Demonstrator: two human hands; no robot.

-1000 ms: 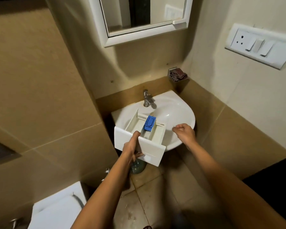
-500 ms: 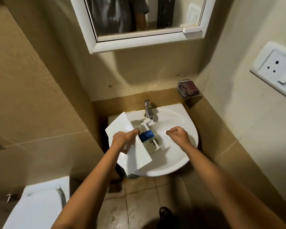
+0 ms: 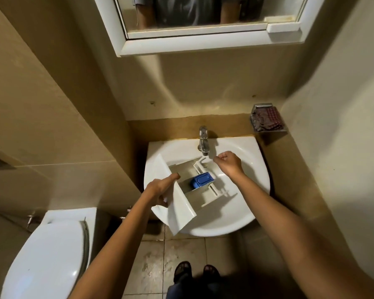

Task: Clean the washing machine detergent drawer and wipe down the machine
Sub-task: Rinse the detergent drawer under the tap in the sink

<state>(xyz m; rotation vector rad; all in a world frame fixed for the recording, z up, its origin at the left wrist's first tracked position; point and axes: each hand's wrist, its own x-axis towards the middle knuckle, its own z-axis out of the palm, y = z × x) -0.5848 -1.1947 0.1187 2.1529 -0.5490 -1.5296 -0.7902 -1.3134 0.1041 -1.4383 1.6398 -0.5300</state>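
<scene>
Detergent drawer (image 3: 194, 188), one only, lies tilted in the single white basin (image 3: 246, 214), its front panel hanging over the near rim and its far end under the one tap (image 3: 204, 140). A lone blue insert (image 3: 202, 179) sits in the middle compartment. The left hand (image 3: 160, 190) has its grip closed on the front panel; the right hand (image 3: 228, 162), loosely curled with nothing in it, hovers by the tap. To rinse well, I'd say keep the drawer sloped so water runs through every compartment, hold the panel firmly, and open the tap gently to avoid splashing. Two hands, one toilet (image 3: 48, 255) alongside.
</scene>
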